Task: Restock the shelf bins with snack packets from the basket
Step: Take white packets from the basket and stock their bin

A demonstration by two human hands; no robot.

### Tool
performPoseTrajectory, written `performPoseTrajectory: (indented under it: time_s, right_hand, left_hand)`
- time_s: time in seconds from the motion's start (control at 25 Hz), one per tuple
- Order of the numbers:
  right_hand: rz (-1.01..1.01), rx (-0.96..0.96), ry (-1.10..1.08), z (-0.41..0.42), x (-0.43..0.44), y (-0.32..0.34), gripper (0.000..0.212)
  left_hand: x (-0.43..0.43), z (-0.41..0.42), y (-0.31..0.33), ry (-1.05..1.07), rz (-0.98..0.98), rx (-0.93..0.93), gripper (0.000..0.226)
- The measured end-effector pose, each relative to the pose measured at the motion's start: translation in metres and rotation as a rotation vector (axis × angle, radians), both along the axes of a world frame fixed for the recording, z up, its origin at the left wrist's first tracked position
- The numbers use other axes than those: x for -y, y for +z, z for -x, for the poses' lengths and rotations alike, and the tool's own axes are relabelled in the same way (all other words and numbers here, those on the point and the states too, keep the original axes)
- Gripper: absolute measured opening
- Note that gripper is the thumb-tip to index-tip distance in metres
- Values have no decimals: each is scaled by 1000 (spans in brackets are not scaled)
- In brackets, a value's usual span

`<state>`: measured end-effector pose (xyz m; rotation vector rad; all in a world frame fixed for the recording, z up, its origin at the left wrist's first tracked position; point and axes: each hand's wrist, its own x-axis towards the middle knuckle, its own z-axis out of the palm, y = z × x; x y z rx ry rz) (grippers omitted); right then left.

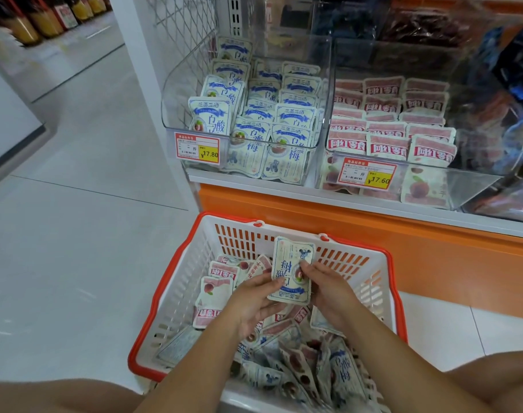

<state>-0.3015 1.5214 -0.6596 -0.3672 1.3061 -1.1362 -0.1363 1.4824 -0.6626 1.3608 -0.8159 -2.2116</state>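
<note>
I can see just one camera, worn on the person's head, facing forward and tipped steeply down. Its wide lens bends the orange shelf base (373, 234) across the frame. The basket (182, 293) is closest, right beneath it at 6 o'clock. Both forearms come in from the bottom edge. The left hand (254, 302) and right hand (332, 293) meet on a packet (284, 263) just below centre. The clear shelf bins (170, 84) lie a little farther off, from 12 to 2 o'clock, seen from above and in front. Floor (75, 234) runs away toward 9 and 10 o'clock. Blurred bottles (45, 22) stand far off at 11.
</note>
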Motion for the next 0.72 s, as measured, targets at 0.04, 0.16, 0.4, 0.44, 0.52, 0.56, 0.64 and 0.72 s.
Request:
performPoseTrajectory:
  time_s: [0.04,0.16,0.4,0.44,0.52,0.56,0.64,0.72]
  right_hand:
    - [3,28,-6,0,0,0,27]
    - [3,44,70,-4,3,3,17]
    - [12,155,88,-14,3,5,35]
    - [3,88,131,-12,3,6,37]
    - [-1,-104,196,-8,4,8,41]
    - [3,-192,199,-6,4,11,40]
    - [29,-309,176,-5,4,16,26]
    - [60,-334,154,-7,4,20,16]
  left_hand:
    - [1,-1,1,23,9,6,24]
    - [9,-8,2,151,65,78,30]
    - [10,-13,9,110,106,27,23]
    - [9,-14,12,130,114,22,20]
    - [13,-19,15,145,138,25,16]
    - [16,-21,17,126,151,34,15]
    - [18,-23,22,68,170,28,15]
    - [17,-21,25,65,164,0,21]
